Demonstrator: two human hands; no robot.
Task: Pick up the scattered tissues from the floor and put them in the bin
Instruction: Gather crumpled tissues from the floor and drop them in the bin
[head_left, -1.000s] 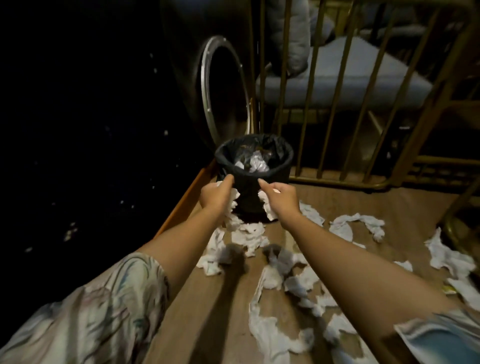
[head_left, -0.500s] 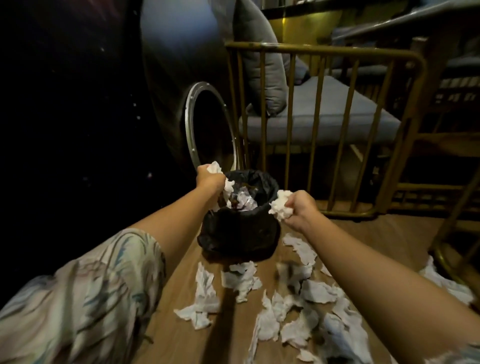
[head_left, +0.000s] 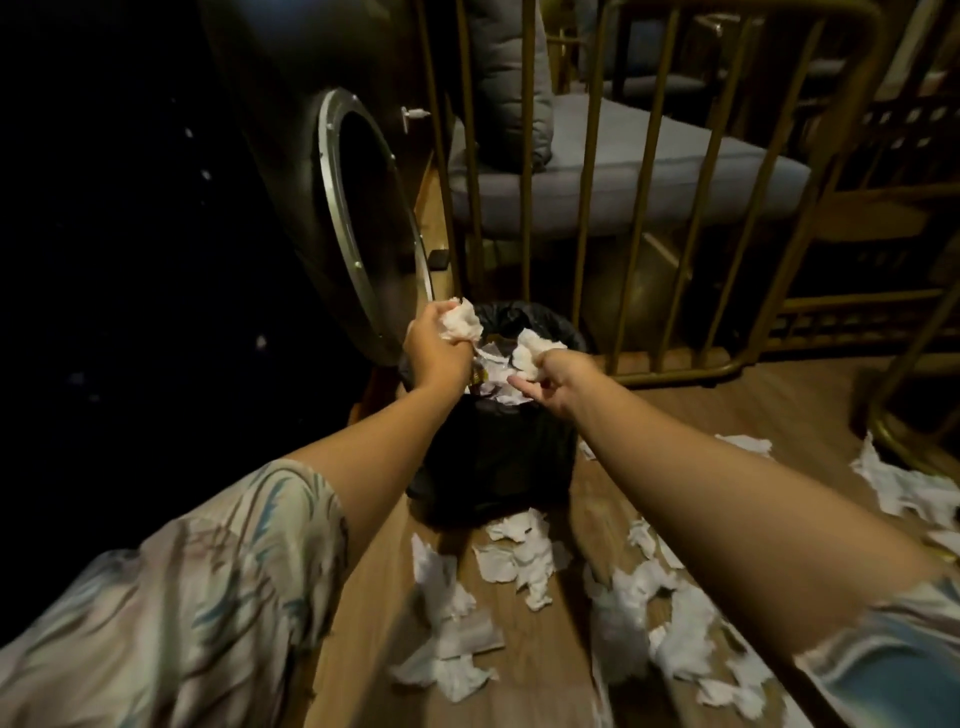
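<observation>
Left hand (head_left: 435, 349) is fisted tight on a tissue wad (head_left: 461, 323) over the bin's (head_left: 493, 457) left rim. On my right hand (head_left: 558, 382), thumb and fingers pinch a second wad (head_left: 531, 349) above the bin mouth, one finger sticking out. I see white paper already inside. Loose tissues (head_left: 519, 558) litter the wood floor (head_left: 550, 670) before the bin, near a gold railing (head_left: 644, 176).

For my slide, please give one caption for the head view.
Both hands, left and right, hold crumpled tissues over the black bin.
</observation>
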